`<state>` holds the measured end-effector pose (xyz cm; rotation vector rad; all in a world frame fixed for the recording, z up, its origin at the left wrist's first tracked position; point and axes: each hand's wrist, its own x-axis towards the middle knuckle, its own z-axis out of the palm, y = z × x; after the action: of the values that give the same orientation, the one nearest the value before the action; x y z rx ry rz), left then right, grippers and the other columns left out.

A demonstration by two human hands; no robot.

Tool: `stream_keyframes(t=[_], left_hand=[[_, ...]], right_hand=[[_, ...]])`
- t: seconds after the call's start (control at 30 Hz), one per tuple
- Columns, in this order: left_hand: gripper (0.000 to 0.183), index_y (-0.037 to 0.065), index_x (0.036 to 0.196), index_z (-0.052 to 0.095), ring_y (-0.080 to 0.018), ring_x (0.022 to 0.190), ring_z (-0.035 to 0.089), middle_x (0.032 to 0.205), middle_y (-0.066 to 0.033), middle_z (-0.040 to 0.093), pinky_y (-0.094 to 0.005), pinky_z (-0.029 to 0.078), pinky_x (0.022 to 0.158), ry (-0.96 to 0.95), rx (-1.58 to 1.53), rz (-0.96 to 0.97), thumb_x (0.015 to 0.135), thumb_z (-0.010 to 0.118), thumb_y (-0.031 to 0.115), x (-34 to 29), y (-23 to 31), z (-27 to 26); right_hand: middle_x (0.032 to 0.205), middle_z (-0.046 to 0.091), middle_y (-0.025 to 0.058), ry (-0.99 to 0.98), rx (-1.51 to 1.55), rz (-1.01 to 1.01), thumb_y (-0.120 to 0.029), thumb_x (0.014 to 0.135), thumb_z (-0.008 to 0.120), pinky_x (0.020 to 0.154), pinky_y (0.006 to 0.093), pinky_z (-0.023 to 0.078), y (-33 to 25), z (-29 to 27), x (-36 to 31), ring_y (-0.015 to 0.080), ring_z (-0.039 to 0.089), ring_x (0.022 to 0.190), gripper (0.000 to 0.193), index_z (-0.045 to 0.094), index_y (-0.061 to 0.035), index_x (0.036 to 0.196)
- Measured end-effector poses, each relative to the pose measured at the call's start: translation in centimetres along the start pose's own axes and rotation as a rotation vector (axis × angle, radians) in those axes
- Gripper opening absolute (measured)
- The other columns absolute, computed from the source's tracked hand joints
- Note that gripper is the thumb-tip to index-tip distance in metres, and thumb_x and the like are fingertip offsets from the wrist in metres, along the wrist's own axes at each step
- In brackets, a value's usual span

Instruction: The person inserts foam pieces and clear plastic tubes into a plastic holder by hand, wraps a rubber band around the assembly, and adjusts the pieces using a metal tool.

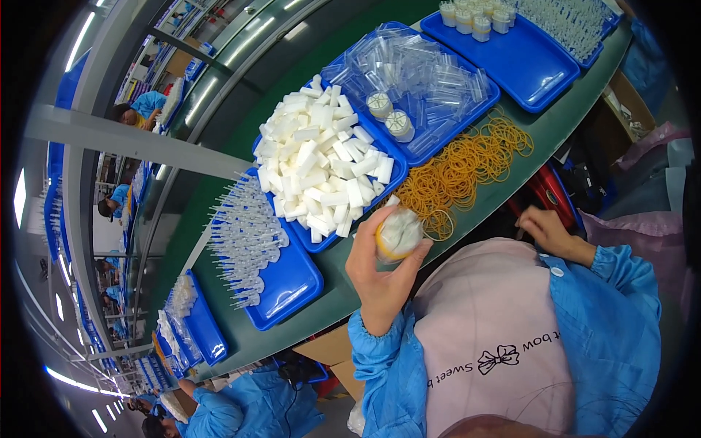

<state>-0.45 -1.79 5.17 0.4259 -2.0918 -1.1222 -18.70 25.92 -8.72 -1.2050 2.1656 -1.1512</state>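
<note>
My left hand is closed around a bundle of white pieces, which has a yellow rubber band round its side. It holds the bundle above the table edge, beside a heap of loose orange-yellow rubber bands. My right hand is lower and to the right, at the table's near edge, with its fingers curled; whatever they may hold is hidden. Just beyond the left hand, a blue tray is piled with short white blocks. Behind the rubber bands, clear plastic tubes fill another tray, with two round bundles on them.
At the left, a blue tray holds many thin-stemmed white parts. Banded bundles stand in the tray at the far right. Another person in blue works at lower left. A cardboard box sits below the table.
</note>
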Motion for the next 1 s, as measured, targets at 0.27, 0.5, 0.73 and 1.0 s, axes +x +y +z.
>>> stream_keyframes(t=[0.27,0.5,0.73,1.0], left_hand=[[0.039,0.004,0.097,0.052,-0.0146,0.082,0.058,0.084,-0.0068,0.059,-0.0277,0.048,0.074,-0.124,-0.626,-0.217,0.070,0.077,-0.007,-1.2,-0.3,3.3],[0.033,0.005,0.090,0.056,-0.0219,0.077,0.064,0.091,-0.0117,0.067,-0.0294,0.050,0.069,-0.026,-0.219,0.029,0.069,0.080,-0.002,-1.3,-0.4,5.9],[0.030,0.005,0.092,0.059,-0.0208,0.076,0.066,0.087,-0.0091,0.068,-0.0278,0.051,0.067,-0.047,-0.046,0.062,0.071,0.079,0.001,-0.6,0.1,6.1],[0.033,0.004,0.094,0.054,-0.0072,0.080,0.061,0.091,-0.0034,0.064,-0.0213,0.049,0.071,-0.178,-0.212,-0.186,0.072,0.078,-0.004,0.5,-0.7,6.2]], right_hand=[[0.088,0.065,0.0082,0.105,0.690,0.175,-0.022,0.098,0.054,0.062,0.0224,0.052,-11.1,-2.5,7.3,0.0102,0.062,0.070,0.022,0.054,-0.0041,0.085],[0.078,0.063,0.0034,0.057,0.907,0.021,-0.016,0.095,0.061,0.060,0.0204,0.051,-14.2,-0.5,10.2,0.0072,0.061,0.067,0.016,0.056,-0.0028,0.087],[0.082,0.061,0.0072,0.033,0.953,0.059,-0.012,0.094,0.059,0.059,0.0223,0.052,-13.6,-0.5,10.5,0.0107,0.062,0.066,0.014,0.056,-0.0001,0.088],[0.080,0.060,0.0040,0.009,0.641,-0.206,-0.009,0.087,0.066,0.063,0.0272,0.047,-13.2,-0.2,11.0,0.0126,0.058,0.075,0.012,0.060,0.0003,0.089]])
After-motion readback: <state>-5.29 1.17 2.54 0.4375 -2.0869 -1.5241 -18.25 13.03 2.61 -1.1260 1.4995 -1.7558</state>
